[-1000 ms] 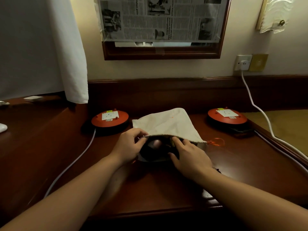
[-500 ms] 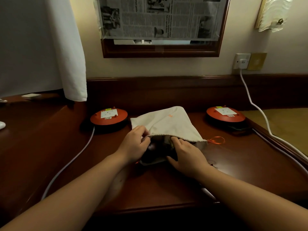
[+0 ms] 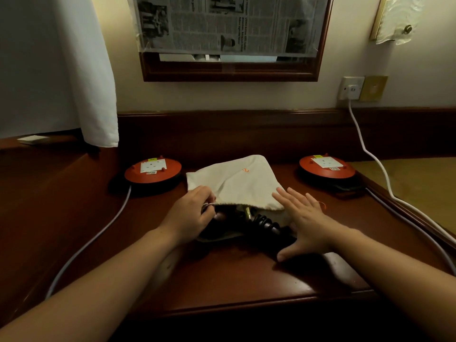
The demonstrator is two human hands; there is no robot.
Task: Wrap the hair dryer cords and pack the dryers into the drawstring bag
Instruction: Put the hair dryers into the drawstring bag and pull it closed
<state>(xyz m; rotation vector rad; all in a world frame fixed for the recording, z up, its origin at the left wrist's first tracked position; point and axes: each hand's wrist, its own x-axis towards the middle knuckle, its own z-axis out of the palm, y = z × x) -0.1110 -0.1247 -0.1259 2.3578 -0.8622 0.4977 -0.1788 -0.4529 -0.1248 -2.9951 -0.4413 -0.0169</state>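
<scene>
Head view, desk edge: my two forearms come in low over the dark wooden desk (image 3: 234,280), bare wood right in front of me.
Right hand: my right hand (image 3: 307,223) is flat and spread wide, fingers apart, gripping nothing, resting on the dark dryer parts at the right side of the bag's mouth.
Left hand: my left hand (image 3: 191,215) is pinched on the upper lip of the mouth, lifting the hem so the opening gapes toward me.
Dryer: a black hair dryer (image 3: 222,230) lies in the mouth, only part-way inside, and its coiled cord (image 3: 267,224) spills out with a brass-coloured plug pin (image 3: 246,212) showing.
Bag: the cream drawstring bag (image 3: 237,183) lies flat on the desk, mouth open, orange drawstring (image 3: 322,205) slack by my right fingers.
Progress: I judge the packing well on; the cord looks bundled, though how many dryers are inside I cannot tell.
Left to do: push the cord and body fully in, then pull the string.
Far side: two orange socket reels (image 3: 153,169) flank the bag.
</scene>
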